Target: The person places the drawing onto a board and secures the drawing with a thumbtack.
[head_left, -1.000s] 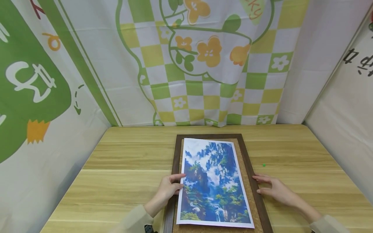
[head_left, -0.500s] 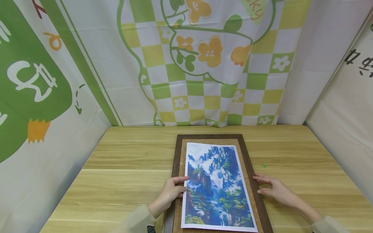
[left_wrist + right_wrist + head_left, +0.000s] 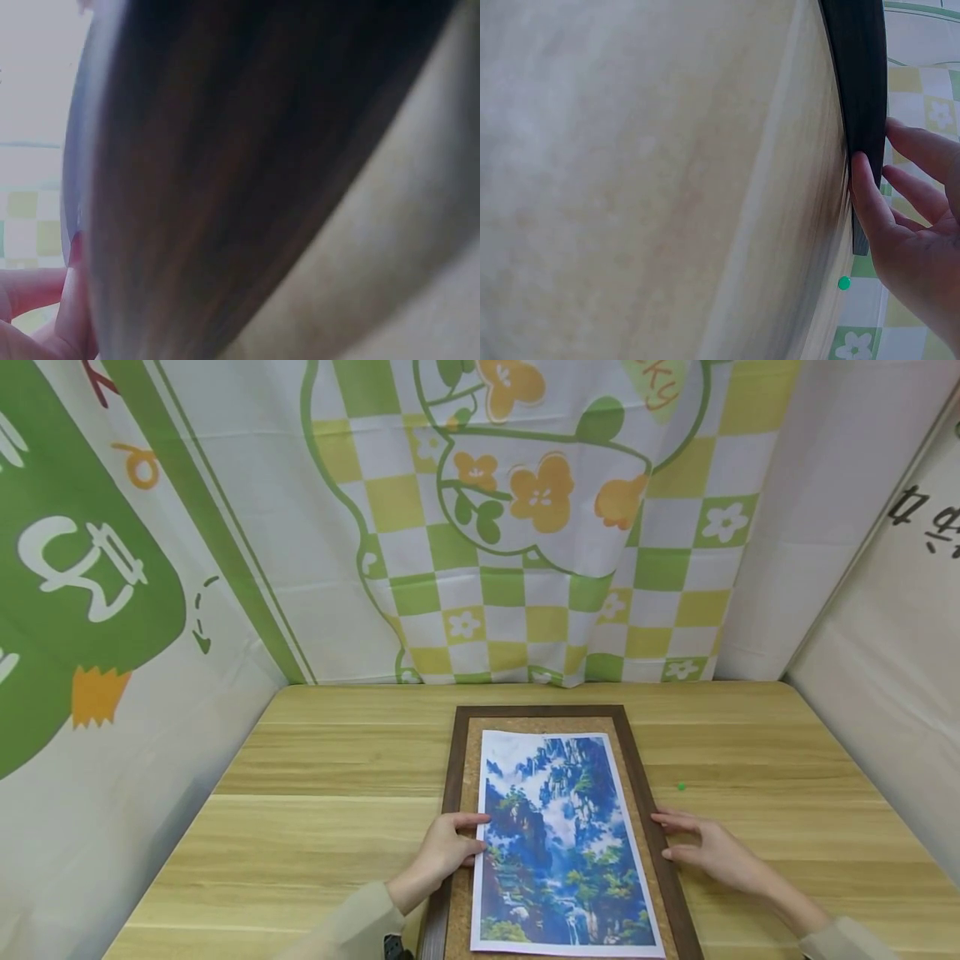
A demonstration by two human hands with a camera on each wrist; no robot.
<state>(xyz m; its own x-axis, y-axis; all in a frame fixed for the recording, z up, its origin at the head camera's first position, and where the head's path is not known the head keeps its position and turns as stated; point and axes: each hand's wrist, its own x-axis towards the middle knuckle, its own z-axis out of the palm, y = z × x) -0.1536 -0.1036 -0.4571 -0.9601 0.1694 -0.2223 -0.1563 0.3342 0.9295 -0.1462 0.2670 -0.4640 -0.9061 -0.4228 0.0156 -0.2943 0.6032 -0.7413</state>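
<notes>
A printed landscape picture (image 3: 566, 843) on white-edged paper lies over a cork board (image 3: 474, 752) with a dark brown frame (image 3: 540, 711). At the print's left edge, my left hand (image 3: 438, 853) rests its index finger and thumb on the paper, the hand lying across the frame. My right hand (image 3: 708, 846) touches the outside of the frame's right side with extended fingers and thumb. The right wrist view shows those fingertips against the dark frame edge (image 3: 861, 82). Dark blur covers most of the left wrist view, with part of the left hand (image 3: 52, 307) at lower left.
The board lies on a wooden table (image 3: 322, 768). A small round green thing (image 3: 682, 787) sits on the table right of the frame. Behind hangs a checked green and yellow curtain (image 3: 517, 618); printed cloth walls stand left and right.
The left hand and the print have shifted slightly right and toward me over the board, baring more cork at the top. The right hand has stayed at the frame's side.
</notes>
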